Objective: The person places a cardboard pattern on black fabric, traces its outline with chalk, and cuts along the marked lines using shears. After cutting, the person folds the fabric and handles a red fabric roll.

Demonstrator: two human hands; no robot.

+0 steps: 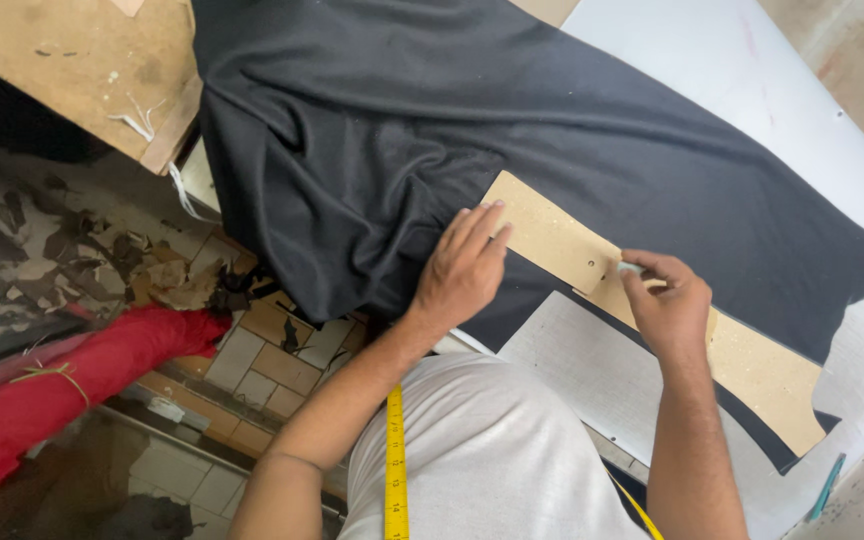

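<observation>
A large piece of black fabric (512, 130) lies spread over a white table (752, 70) and hangs off its left edge. A long tan cardboard pattern (552, 235) rests on the cloth near the front edge. My left hand (462, 270) lies flat, fingers together, pressing the pattern's left end and the cloth. My right hand (667, 300) is on the middle of the pattern, fingertips pinched on a small white piece of chalk (630, 268). A yellow measuring tape (396, 460) hangs from my neck.
A brown wooden board (72, 60) sits at the upper left. Below the table are a tiled floor (252, 360) strewn with scraps and a red fabric roll (62, 385). A teal pen-like tool (826, 487) lies at the lower right.
</observation>
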